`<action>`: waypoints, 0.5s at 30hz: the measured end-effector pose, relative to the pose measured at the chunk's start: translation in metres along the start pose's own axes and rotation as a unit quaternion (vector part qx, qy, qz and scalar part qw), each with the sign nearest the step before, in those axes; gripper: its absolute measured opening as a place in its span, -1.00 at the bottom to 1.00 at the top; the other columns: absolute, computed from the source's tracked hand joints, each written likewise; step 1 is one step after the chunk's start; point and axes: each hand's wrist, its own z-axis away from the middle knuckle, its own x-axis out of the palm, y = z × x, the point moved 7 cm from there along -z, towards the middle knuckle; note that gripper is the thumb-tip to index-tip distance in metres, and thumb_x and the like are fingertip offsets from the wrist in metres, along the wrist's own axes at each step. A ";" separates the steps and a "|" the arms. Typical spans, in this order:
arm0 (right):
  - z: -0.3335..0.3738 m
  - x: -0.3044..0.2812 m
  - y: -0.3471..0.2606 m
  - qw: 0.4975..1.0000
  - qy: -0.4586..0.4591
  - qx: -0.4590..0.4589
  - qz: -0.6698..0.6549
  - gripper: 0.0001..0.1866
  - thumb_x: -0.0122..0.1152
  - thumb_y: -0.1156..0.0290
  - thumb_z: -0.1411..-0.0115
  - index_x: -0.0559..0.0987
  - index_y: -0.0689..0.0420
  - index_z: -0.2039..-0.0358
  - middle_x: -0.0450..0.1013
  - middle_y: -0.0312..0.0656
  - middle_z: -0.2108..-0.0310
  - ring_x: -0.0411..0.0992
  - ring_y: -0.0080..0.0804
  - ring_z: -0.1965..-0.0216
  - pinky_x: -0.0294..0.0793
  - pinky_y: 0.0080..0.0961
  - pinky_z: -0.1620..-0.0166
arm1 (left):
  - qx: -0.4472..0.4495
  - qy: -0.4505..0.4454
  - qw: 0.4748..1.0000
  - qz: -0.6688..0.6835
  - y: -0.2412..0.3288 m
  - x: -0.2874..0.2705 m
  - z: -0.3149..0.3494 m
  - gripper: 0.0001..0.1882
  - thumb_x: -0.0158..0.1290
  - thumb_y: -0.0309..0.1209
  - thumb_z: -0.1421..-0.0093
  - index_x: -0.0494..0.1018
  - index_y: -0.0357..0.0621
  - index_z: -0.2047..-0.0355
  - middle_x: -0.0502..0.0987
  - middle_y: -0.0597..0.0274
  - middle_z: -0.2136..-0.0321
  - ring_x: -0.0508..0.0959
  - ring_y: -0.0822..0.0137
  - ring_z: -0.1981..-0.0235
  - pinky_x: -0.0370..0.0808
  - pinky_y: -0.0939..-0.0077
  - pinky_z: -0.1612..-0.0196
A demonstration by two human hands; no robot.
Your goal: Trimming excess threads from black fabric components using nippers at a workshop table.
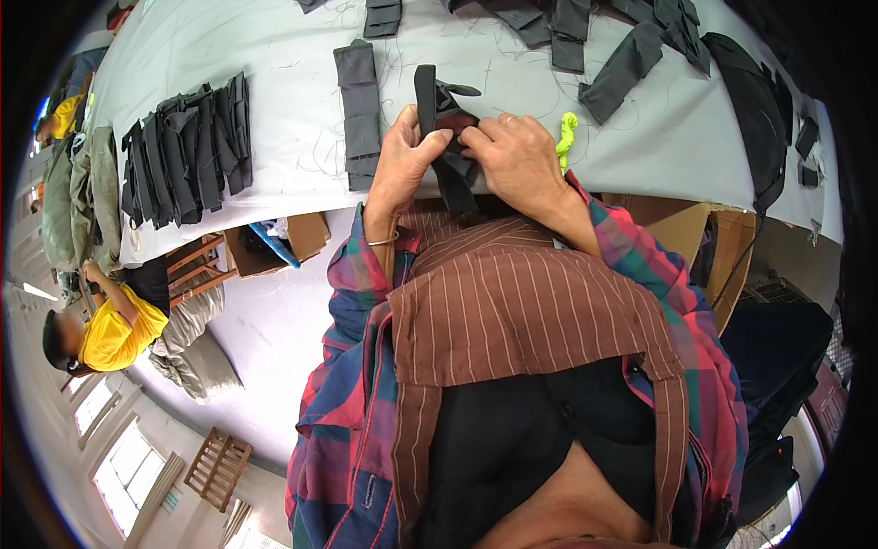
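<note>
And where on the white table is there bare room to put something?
Two mostly bare patches of white table: between the row of dark pieces and the single strip; between the yellow-green cord and the black bag. Crowded: far right, under scattered strips.

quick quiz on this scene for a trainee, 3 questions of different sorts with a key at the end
1. What are the left hand and the right hand holding between them?
2. True or false: the close-packed row of dark strips lies to the right of both hands.
3. What colour is the twisted cord just right of the right hand? a) red b) yellow-green c) blue

Key
1. A dark fabric piece.
2. False: the row of dark strips lies to the left of both hands.
3. b
</note>
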 end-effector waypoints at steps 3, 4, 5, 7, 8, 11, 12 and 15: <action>0.000 0.002 0.001 1.000 -0.005 0.000 0.012 -0.86 0.23 0.32 0.02 0.51 0.03 0.43 0.36 -0.32 0.57 0.39 -0.37 0.44 0.27 -0.41 0.42 | -0.008 0.001 1.000 -0.009 -0.002 -0.003 0.000 -0.69 0.04 -0.51 -0.12 0.33 -0.31 0.11 0.48 0.23 0.23 0.45 0.51 0.22 0.39 0.62 0.11; 0.000 0.002 0.001 1.000 0.001 -0.002 0.004 -0.86 0.23 0.32 0.02 0.51 0.04 0.44 0.37 -0.31 0.57 0.39 -0.37 0.46 0.26 -0.40 0.42 | -0.012 0.001 1.000 -0.017 -0.003 -0.003 0.000 -0.68 0.04 -0.51 -0.12 0.33 -0.31 0.11 0.48 0.23 0.22 0.45 0.51 0.22 0.39 0.62 0.11; 0.000 0.001 0.001 1.000 0.008 -0.004 -0.005 -0.87 0.23 0.33 0.02 0.51 0.04 0.45 0.38 -0.31 0.58 0.39 -0.36 0.47 0.25 -0.40 0.43 | -0.012 0.001 1.000 -0.017 -0.003 -0.003 0.000 -0.68 0.04 -0.51 -0.12 0.33 -0.31 0.11 0.48 0.23 0.22 0.45 0.51 0.22 0.39 0.62 0.11; 0.001 -0.001 0.003 0.999 0.005 0.012 -0.034 -0.87 0.23 0.33 0.01 0.52 0.06 0.45 0.42 -0.29 0.55 0.41 -0.34 0.46 0.27 -0.40 0.41 | 0.009 0.006 1.000 -0.018 0.000 -0.002 0.001 -0.69 0.04 -0.51 -0.12 0.33 -0.31 0.11 0.50 0.19 0.22 0.47 0.49 0.23 0.40 0.61 0.11; 0.000 -0.002 0.006 0.998 0.001 0.029 -0.062 -0.87 0.23 0.33 0.00 0.53 0.08 0.46 0.45 -0.28 0.53 0.42 -0.31 0.45 0.29 -0.39 0.39 | 0.011 0.006 1.000 -0.019 0.001 -0.001 0.001 -0.69 0.04 -0.51 -0.12 0.33 -0.31 0.11 0.50 0.19 0.22 0.47 0.49 0.23 0.40 0.61 0.11; 0.005 -0.004 0.023 0.978 -0.023 0.090 -0.186 -0.90 0.20 0.41 -0.06 0.57 0.12 0.40 0.49 -0.25 0.49 0.44 -0.42 0.44 0.31 -0.50 0.36 | -0.009 0.029 0.999 -0.013 0.005 -0.003 0.004 -0.71 0.03 -0.51 -0.12 0.35 -0.32 0.13 0.53 0.14 0.24 0.49 0.44 0.25 0.40 0.56 0.10; 0.007 -0.009 0.024 0.978 -0.022 0.087 -0.187 -0.90 0.20 0.41 -0.06 0.57 0.12 0.40 0.49 -0.25 0.49 0.44 -0.42 0.44 0.31 -0.50 0.36 | -0.001 0.042 0.999 -0.005 0.008 -0.007 0.007 -0.70 0.02 -0.49 -0.12 0.35 -0.32 0.13 0.55 0.12 0.25 0.51 0.42 0.24 0.40 0.54 0.09; 0.017 -0.031 0.043 0.912 0.040 0.151 -0.380 -0.86 0.19 0.44 -0.09 0.58 0.18 0.32 0.50 -0.23 0.52 0.43 -0.47 0.48 0.35 -0.57 0.36 | 0.025 0.078 0.996 0.029 0.037 -0.024 0.022 -0.68 0.00 -0.39 -0.14 0.36 -0.28 0.12 0.57 0.11 0.27 0.54 0.38 0.25 0.42 0.51 0.10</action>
